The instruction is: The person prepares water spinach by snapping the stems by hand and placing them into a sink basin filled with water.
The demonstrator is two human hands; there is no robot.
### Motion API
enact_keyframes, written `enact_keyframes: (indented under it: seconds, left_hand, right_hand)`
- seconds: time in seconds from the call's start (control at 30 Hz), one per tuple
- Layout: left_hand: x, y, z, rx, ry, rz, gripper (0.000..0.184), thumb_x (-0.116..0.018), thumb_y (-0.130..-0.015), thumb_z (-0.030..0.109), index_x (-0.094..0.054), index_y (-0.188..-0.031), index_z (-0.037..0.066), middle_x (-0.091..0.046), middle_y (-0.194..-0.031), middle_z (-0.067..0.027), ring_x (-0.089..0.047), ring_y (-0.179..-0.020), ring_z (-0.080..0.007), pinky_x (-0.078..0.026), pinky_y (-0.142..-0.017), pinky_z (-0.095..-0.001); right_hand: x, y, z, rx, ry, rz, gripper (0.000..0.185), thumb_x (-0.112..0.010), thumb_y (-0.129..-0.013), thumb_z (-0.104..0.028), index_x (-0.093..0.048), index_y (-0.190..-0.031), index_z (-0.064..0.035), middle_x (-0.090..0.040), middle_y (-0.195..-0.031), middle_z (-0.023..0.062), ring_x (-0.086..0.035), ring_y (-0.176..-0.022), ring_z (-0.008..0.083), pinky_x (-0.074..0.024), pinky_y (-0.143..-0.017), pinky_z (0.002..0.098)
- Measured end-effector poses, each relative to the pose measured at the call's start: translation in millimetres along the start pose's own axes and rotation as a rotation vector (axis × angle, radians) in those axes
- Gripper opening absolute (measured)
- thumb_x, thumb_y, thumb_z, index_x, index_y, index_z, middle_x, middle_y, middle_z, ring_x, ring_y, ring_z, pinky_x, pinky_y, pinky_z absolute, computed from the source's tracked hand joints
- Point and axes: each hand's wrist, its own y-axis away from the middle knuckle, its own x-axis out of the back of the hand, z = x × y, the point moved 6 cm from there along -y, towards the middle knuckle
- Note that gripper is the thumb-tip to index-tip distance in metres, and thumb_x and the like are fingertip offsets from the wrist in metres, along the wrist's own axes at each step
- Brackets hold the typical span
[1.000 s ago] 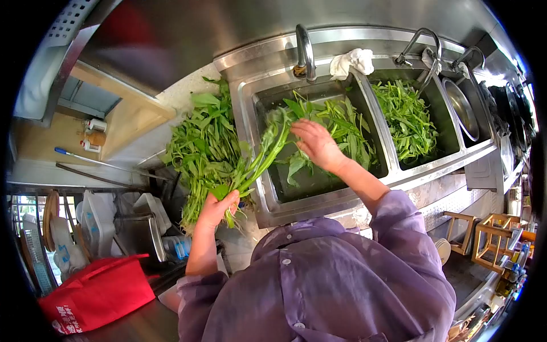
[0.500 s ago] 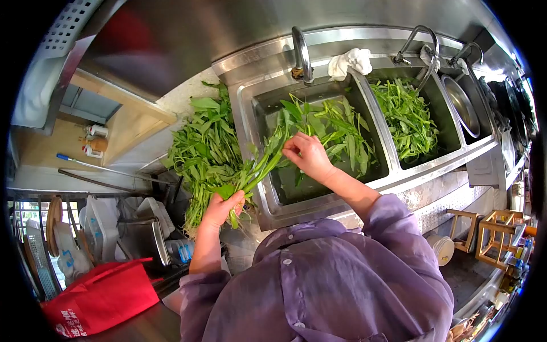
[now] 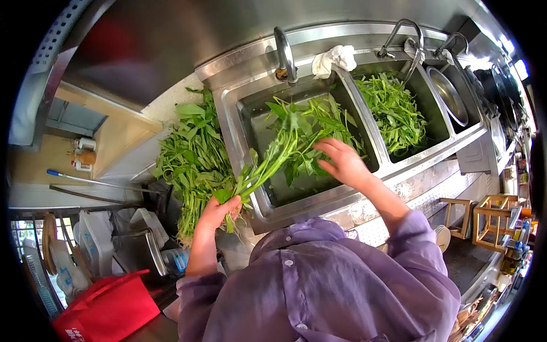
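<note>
Head camera: a person's left hand [image 3: 217,212] clasps a bunch of leafy green stems [image 3: 272,161], apparently water spinach, with thumb and fingers wrapped around the lower stalks just outside a stainless-steel basin [image 3: 231,122]. The bunch slants up across the basin's left rim, its leafy tops above the loose greens [image 3: 336,119] lying inside. The right hand [image 3: 345,163] hangs beside those tops, fingers bent and parted with nothing seen between them; whether they brush a leaf cannot be told. A larger pile of greens [image 3: 188,154] lies left of the sink, and more greens [image 3: 393,111] fill the next basin to the right. Good handling likely calls for a low, firm left grip that does not crush the stalks, while the right fingers pinch only a few stems at once, close to that grip and over the basin
</note>
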Motion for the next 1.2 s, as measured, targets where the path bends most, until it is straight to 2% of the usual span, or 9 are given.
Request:
enact_keyframes:
  seconds: [0.17,0.37,0.43,0.73,0.83,0.9,0.97,1.03,1.2]
  left_hand:
    - [3.0,3.3,1.7,0.048,0.033,0.053,0.022,-0.058,-0.080,0.022,-0.054,-0.078,0.001,-0.053,-0.061,-0.0051,-0.047,-0.045,-0.0114,-0.038,-0.042,-0.0240]
    - [2.4,11.5,4.1,0.054,-0.026,0.129,0.018,-0.058,-0.080,0.019,-0.053,-0.074,0.002,-0.053,-0.060,-0.0035,-0.046,-0.044,-0.0099,-0.038,-0.042,-0.0231]
    - [-5.7,1.3,-10.2,0.023,-0.008,0.095,0.019,-0.058,-0.080,0.020,-0.054,-0.073,0.003,-0.053,-0.060,-0.0021,-0.046,-0.045,-0.0088,-0.037,-0.042,-0.0228]
    - [-27.4,-27.7,-1.6,-0.104,-0.113,0.114,0.022,-0.058,-0.080,0.022,-0.054,-0.069,0.003,-0.051,-0.059,0.0008,-0.045,-0.048,-0.0066,-0.036,-0.044,-0.0224]
    - [-19.1,-22.0,-4.0,-0.092,-0.129,0.134,0.022,-0.059,-0.080,0.023,-0.054,-0.071,0.003,-0.052,-0.060,0.0003,-0.046,-0.048,-0.0071,-0.037,-0.044,-0.0226]
    - [-16.3,-21.3,-10.5,-0.061,-0.115,0.151,0.022,-0.059,-0.080,0.023,-0.054,-0.072,0.003,-0.052,-0.061,-0.0001,-0.046,-0.047,-0.0074,-0.037,-0.044,-0.0228]
    - [-12.6,-23.5,-12.1,-0.032,-0.051,0.151,0.024,-0.060,-0.079,0.025,-0.053,-0.075,0.003,-0.053,-0.062,-0.0017,-0.046,-0.046,-0.0086,-0.038,-0.043,-0.0232]
    - [-3.7,-25.2,-17.9,-0.019,0.002,0.146,0.023,-0.060,-0.079,0.024,-0.053,-0.077,0.003,-0.053,-0.063,-0.0032,-0.047,-0.046,-0.0096,-0.039,-0.042,-0.0244]
    - [-10.8,-22.8,-15.2,0.062,0.265,0.249,0.020,-0.056,-0.081,0.019,-0.049,-0.075,0.002,-0.048,-0.058,-0.0043,-0.040,-0.042,-0.0110,-0.035,-0.039,-0.0250]
  right_hand:
    - [-47.5,-37.3,-8.2,0.237,-0.138,-0.204,0.027,-0.054,-0.078,-0.023,-0.055,-0.101,-0.0074,-0.055,-0.098,0.0091,-0.052,-0.091,0.0285,-0.0383,-0.083,0.0374]
    - [-86.2,-39.2,12.5,0.036,-0.564,-0.370,0.026,-0.046,-0.086,-0.022,-0.056,-0.090,0.0018,-0.056,-0.076,0.0127,-0.055,-0.071,0.0216,-0.0437,-0.068,0.0320]
    - [-111.5,-39.7,41.4,-0.405,-0.651,-0.261,0.028,-0.046,-0.087,-0.023,-0.056,-0.090,0.0028,-0.054,-0.069,0.0111,-0.052,-0.062,0.0170,-0.0436,-0.062,0.0299]
    - [-158.0,-29.9,134.9,-1.395,-1.301,0.563,0.024,-0.040,-0.088,-0.020,-0.049,-0.076,-0.0023,-0.049,-0.064,0.0076,-0.047,-0.049,0.0188,-0.0425,-0.046,0.0296]
    - [-118.6,-46.5,132.0,-0.743,-0.400,0.121,0.026,-0.040,-0.089,-0.020,-0.056,-0.088,-0.0005,-0.058,-0.079,0.0099,-0.056,-0.068,0.0239,-0.0448,-0.063,0.0352]
    - [-98.8,-58.5,78.9,-0.276,-0.444,0.221,0.029,-0.043,-0.088,-0.025,-0.057,-0.094,-0.0004,-0.060,-0.092,0.0129,-0.055,-0.082,0.0255,-0.0424,-0.075,0.0342]
    - [-104.8,-52.9,49.2,-0.363,-0.801,-0.114,0.027,-0.050,-0.085,-0.027,-0.057,-0.095,-0.0028,-0.056,-0.089,0.0144,-0.054,-0.084,0.0264,-0.0415,-0.075,0.0330]
    - [-75.3,-56.8,13.1,0.060,-0.446,-0.159,0.027,-0.048,-0.086,-0.027,-0.056,-0.094,-0.0027,-0.056,-0.081,0.0133,-0.054,-0.082,0.0216,-0.0416,-0.072,0.0325]
    - [-72.7,-55.9,6.5,-0.078,-0.555,-0.200,0.031,-0.048,-0.086,-0.031,-0.054,-0.089,-0.0008,-0.054,-0.074,0.0111,-0.053,-0.072,0.0174,-0.0424,-0.066,0.0316]
